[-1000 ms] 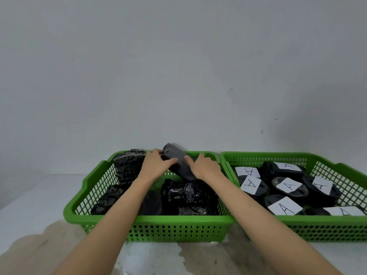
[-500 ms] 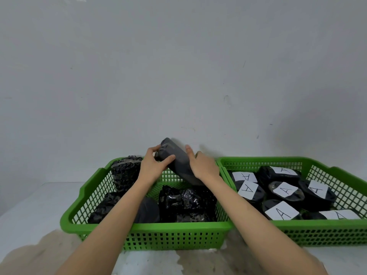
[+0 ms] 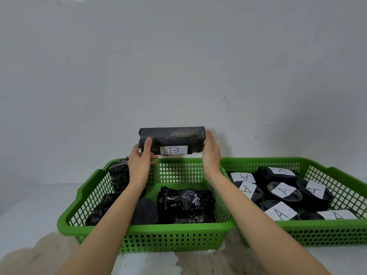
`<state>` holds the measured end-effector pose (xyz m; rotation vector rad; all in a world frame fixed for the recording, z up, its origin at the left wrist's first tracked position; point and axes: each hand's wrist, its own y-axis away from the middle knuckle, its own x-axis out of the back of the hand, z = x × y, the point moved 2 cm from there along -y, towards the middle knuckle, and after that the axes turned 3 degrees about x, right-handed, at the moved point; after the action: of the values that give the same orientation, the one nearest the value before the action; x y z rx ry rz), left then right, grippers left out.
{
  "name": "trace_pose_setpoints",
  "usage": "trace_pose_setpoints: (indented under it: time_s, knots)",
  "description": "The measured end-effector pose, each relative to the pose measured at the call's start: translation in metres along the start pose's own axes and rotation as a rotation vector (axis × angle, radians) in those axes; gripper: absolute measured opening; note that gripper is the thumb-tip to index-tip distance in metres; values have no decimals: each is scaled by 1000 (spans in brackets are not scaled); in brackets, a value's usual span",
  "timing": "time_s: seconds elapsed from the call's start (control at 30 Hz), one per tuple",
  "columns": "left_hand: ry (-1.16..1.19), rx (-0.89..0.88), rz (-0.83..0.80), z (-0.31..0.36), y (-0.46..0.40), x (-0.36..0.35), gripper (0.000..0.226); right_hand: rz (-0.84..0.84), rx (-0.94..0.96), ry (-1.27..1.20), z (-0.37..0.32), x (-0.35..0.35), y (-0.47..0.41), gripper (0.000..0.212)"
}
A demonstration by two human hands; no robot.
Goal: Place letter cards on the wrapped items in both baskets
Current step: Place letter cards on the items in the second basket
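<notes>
A long black wrapped item [image 3: 174,137] is held level above the far rim of the left green basket [image 3: 143,229]. A white card marked B [image 3: 174,150] sits on its lower front. My left hand [image 3: 140,163] grips its left end and my right hand [image 3: 211,153] presses its right end. Several black wrapped items [image 3: 185,203] without cards lie in the left basket. The right green basket [image 3: 321,229] holds several black wrapped items topped with white cards marked A [image 3: 284,190].
Both baskets stand side by side on a white surface [image 3: 29,205] against a plain white wall. A brownish stain [image 3: 49,253] spreads on the surface in front of the left basket.
The wrapped item was lifted out of the left basket and turned from a tilt to level, and its B card now faces me. Both hands rose with it.
</notes>
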<state>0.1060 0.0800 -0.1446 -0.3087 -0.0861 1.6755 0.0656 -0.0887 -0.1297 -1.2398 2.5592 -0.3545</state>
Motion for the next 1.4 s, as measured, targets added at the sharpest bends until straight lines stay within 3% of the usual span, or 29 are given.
trace_pose_setpoints:
  time_s: [0.1,0.2,0.33,0.43,0.6,0.83,0.93,1.03,1.13,1.2,1.27,1.37,1.4]
  knots:
    - [-136,-51,38,-1,-1,3,49,77,0,70,0,3,-4,45]
    - [-232,-61,45,-2,-3,6,43,-5,-33,-39,-1,2,-3,34]
    - [-122,-68,14,4,3,3,43,-66,-81,21,4,1,-3,52]
    - [-283,-119,11,1,3,3,51,-77,-66,235,11,0,-1,53]
    - [-601,-128,-49,-4,7,1,60,-137,67,819,13,3,0,73]
    - [-967,-235,-52,-4,11,4,60,-231,190,1201,12,7,3,66]
    - [-1125,-97,-131,-7,12,5,66,-282,250,1319,13,5,4,65]
    - [-1244,150,-374,-22,12,2,68,-517,182,1381,25,1,7,70]
    - [-1301,183,-505,-26,12,1,61,-695,19,1422,32,-1,13,79]
    - [-1308,182,-510,-27,8,3,61,-677,35,1399,32,-1,12,77]
    - [-1334,177,-472,-30,6,4,66,-581,166,1391,25,-1,12,70]
    - [-1355,74,-313,-23,12,4,73,-489,394,1289,13,-4,12,59]
    - [-1364,3,-241,-18,14,3,72,-515,390,1203,10,-7,13,56]
